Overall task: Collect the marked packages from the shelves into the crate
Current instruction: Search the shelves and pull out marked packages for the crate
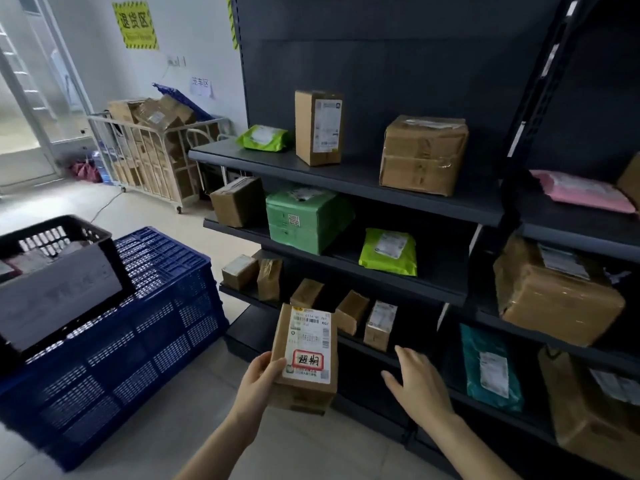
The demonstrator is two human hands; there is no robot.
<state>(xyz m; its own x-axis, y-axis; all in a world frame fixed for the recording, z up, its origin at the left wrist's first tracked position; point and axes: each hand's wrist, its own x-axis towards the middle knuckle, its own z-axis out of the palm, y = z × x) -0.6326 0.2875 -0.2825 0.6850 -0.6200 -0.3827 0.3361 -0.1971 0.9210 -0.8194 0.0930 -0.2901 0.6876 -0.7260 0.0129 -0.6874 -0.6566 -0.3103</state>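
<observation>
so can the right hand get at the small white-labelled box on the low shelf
Probably yes: the right hand is open and empty just below the small white-labelled box, which stands near the shelf front with nothing visible between them.

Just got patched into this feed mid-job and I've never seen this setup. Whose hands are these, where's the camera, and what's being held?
No machine here: a person works bare-handed, filmed by one camera on their head, looking forward and down. The left hand grips a small brown package with a red-framed mark on its label. The right hand is open and empty. The dark shelves carry cardboard boxes and coloured mailers. At left, a black crate rests tilted on a blue crate.
</observation>
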